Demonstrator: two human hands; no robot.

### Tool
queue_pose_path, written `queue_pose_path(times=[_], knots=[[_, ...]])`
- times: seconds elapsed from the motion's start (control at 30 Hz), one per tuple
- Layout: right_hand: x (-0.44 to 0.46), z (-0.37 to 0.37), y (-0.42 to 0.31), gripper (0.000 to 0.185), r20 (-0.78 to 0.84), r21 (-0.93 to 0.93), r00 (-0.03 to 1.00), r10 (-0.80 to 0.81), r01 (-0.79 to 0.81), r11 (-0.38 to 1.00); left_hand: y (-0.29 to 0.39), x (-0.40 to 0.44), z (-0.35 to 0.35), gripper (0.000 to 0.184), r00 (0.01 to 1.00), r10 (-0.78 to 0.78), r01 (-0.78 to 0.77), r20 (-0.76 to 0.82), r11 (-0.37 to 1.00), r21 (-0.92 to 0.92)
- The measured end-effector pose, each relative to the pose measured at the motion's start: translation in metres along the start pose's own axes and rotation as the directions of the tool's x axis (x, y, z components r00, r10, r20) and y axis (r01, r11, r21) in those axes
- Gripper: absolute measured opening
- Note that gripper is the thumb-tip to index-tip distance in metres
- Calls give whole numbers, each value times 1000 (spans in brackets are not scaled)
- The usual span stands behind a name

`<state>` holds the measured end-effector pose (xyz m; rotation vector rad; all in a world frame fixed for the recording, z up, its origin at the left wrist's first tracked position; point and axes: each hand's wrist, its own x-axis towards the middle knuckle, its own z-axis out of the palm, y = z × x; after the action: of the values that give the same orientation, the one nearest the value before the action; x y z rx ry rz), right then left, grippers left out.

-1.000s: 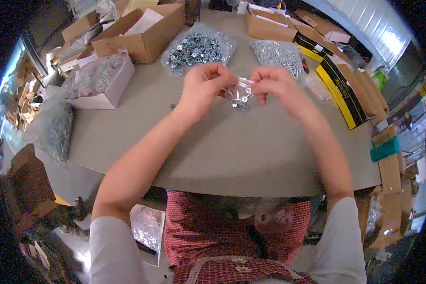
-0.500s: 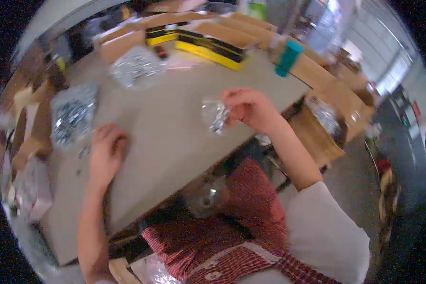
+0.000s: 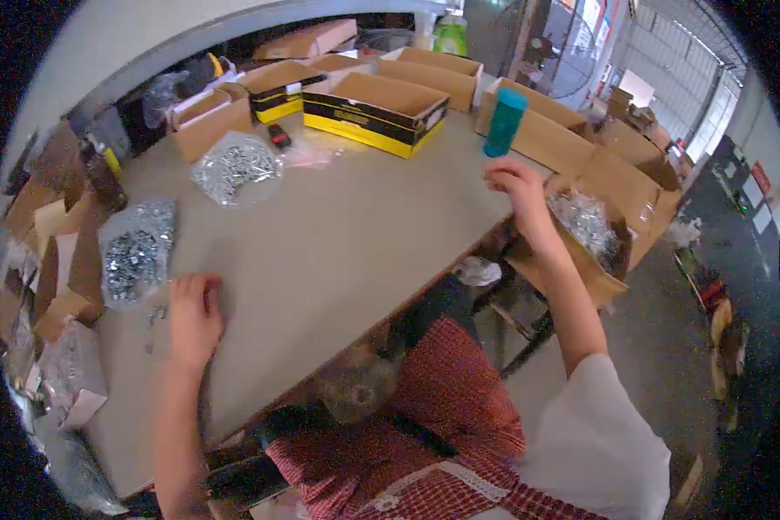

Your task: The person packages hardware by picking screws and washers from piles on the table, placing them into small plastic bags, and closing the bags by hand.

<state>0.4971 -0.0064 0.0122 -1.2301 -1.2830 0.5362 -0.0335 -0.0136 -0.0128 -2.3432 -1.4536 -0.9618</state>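
My left hand [image 3: 195, 321] rests on the table [image 3: 321, 260], fingers curled inward; anything inside them is hidden. Beside it lie a few small loose metal pieces [image 3: 156, 314], and just beyond is a clear bag of small metal hardware [image 3: 134, 264]. Farther back, a clear bag holds screw-like silvery pieces [image 3: 234, 169]. Over the table's right edge, my right hand [image 3: 518, 184] has loosely bent fingers that look apart, with no bag visible in them. It is close to a teal bottle [image 3: 504, 123] and a cardboard box holding clear plastic bags [image 3: 585, 218].
Black-and-yellow open boxes [image 3: 364, 121] and plain cardboard boxes [image 3: 432, 74] line the back of the table. A small red-and-black object [image 3: 278, 136] lies near them. More cardboard [image 3: 78, 269] stands along the left edge. A stool [image 3: 516, 325] is below the right edge.
My right hand has moved right and away from me, toward the teal bottle and the box. The small clear bag it held no longer shows in it. My left hand stays near the loose pieces.
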Motion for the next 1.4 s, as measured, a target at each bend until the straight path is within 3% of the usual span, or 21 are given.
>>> queue_pose_path(times=[0.07,0.13,0.17,0.23,0.33,0.43,0.57,0.73,0.83,0.87,0.93,0.97,1.07,1.17,1.27,1.4], knots=[[42,55,-3,15,104,-123,985,-139,151,981,-1,1,-2,11,1000,-9,9,0,998,-57],[83,110,-7,18,209,-92,939,-273,297,951,-8,0,0,11,997,-55,58,45,995,-78],[102,136,-4,20,286,-205,911,-298,361,910,-9,0,-2,11,998,-52,55,41,995,-88],[131,189,9,24,440,-404,840,-317,501,766,-9,0,-3,11,998,-51,55,31,992,-113],[136,255,27,27,454,-574,806,-379,590,567,-17,0,4,12,996,-85,88,30,990,-111],[135,283,41,25,620,-686,754,-216,655,317,-17,2,0,13,999,-50,53,21,983,-178],[146,286,56,19,434,-614,874,-217,463,639,-19,1,-1,12,996,-68,76,55,983,-165],[159,270,58,11,277,-255,942,-188,261,931,-18,0,-2,14,987,-142,154,73,968,-197],[144,273,24,13,487,198,854,-182,95,976,-20,2,-5,22,990,-134,141,51,978,-153],[121,273,-6,21,581,242,804,-127,-21,970,-22,2,-7,26,992,-123,126,33,985,-117],[95,286,-32,21,690,315,695,-202,-37,949,-16,4,-12,30,973,-231,225,12,933,-280],[80,293,-42,21,735,351,634,-240,-53,935,-11,6,-14,33,959,-285,268,6,895,-357],[25,310,-81,16,760,394,557,-334,14,919,-4,9,-19,37,794,-485,594,366,490,-639],[-13,319,-93,19,791,459,473,-388,-39,888,1,14,-25,39,724,-454,582,519,-2,-813],[-20,323,-88,21,837,405,428,-342,-62,912,-19,10,-20,39,788,-405,519,464,32,-854],[-18,328,-76,15,836,335,475,-276,-43,941,-16,8,-24,36,779,-436,515,452,33,-856]])
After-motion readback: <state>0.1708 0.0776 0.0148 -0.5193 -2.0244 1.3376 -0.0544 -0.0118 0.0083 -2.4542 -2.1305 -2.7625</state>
